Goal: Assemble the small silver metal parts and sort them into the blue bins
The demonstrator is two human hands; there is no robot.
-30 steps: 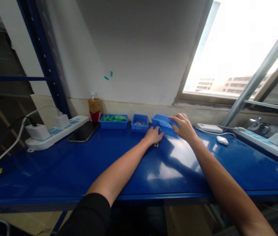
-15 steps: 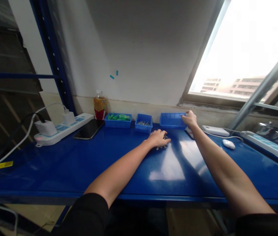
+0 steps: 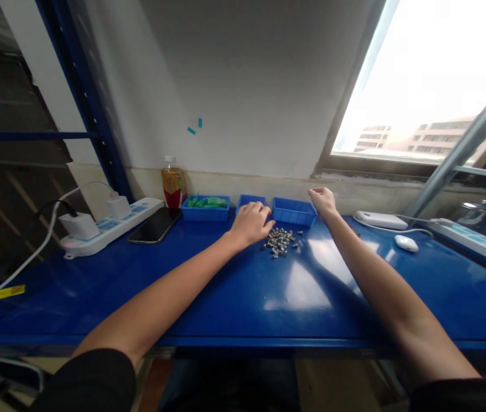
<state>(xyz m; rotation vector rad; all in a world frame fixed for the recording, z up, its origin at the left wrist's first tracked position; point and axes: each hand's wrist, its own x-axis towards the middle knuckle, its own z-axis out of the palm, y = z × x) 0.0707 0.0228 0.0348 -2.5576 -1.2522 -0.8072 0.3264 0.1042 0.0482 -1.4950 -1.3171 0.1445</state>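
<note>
My left hand is palm down in front of the middle blue bin, hiding most of it. Its thumb stands apart from the fingers, and I see nothing held in it. Just right of the thumb, a loose pile of small metal screws lies on the blue table. My right hand is at the back right corner of the right blue bin. Its fingers are curled together, and what they hold, if anything, is hidden. Whether they touch the bin I cannot tell.
At the left stand a blue bin with green pieces, a drink bottle, a black phone and a power strip. A white power bank, a white mouse-shaped case and another power strip lie right.
My left hand has moved off the screws, leftward to the middle bin, uncovering the pile. The right bin, earlier tilted up in my right hand, now sits lower and flatter.
</note>
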